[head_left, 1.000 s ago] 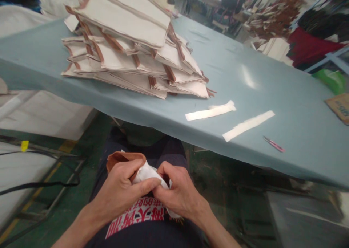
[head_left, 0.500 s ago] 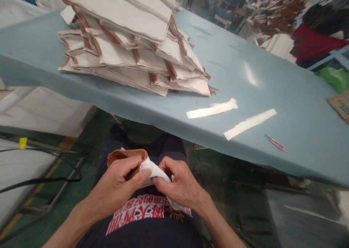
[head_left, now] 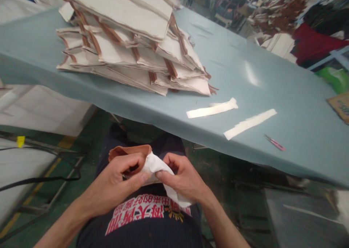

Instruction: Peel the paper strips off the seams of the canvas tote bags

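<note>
Over my lap I hold a folded fabric piece [head_left: 131, 150], brown along its upper edge with pale cloth beneath. My left hand [head_left: 124, 179] is closed on it, the thumb pressing the white part and the fingers inside the brown fold. A white fabric strip [head_left: 156, 164] runs from the brown corner across to my right hand [head_left: 184, 177], which pinches it between thumb and fingers. The strip's loose end hangs below my right hand, in front of the printed apron. My palms hide part of the fabric.
A blue-green covered table [head_left: 272, 84] stretches ahead. On it lie a stack of cream fabric pieces [head_left: 122, 55] with brown trim, a white strip [head_left: 212, 109], another white strip [head_left: 251, 124] and a pink-handled small cutter or snips [head_left: 275, 142]. A metal frame [head_left: 62, 182] stands at my left.
My right hand has shifted slightly along the white strip, and more of the strip now shows between my hands and hanging below. The brown edge has risen a little.
</note>
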Demonstrator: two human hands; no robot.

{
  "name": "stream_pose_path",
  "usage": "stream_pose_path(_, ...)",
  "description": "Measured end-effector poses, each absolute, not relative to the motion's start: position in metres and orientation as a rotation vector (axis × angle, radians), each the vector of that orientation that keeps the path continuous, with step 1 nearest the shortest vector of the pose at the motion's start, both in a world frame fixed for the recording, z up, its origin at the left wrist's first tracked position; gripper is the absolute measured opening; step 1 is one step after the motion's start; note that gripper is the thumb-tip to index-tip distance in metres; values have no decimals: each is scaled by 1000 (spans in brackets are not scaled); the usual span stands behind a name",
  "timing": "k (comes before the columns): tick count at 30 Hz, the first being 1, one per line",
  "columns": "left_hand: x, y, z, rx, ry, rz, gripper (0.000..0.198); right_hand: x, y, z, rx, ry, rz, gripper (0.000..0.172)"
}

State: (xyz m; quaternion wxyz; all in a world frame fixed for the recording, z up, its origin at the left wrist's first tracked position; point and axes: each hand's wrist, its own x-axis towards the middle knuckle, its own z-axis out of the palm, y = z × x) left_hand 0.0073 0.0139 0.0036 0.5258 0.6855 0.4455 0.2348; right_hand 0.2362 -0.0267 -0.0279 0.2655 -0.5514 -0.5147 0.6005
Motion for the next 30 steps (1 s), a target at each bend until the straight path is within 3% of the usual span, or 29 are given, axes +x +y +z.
stream_pose_path(10, 5, 2, -26, 1725, 1171, 599, 45, 235, -24, -23, -1487, -1548, 1575, 27)
stream_pose_path(20, 13, 13, -9, 1600, 1189, 615, 37, 232, -26, -19, -1514, -1657, 1385, 25)
stream_pose_path(30, 28, -3, -24, 1508, 1301, 659, 47, 217, -36, -23, -1552, -1706, 1224, 24)
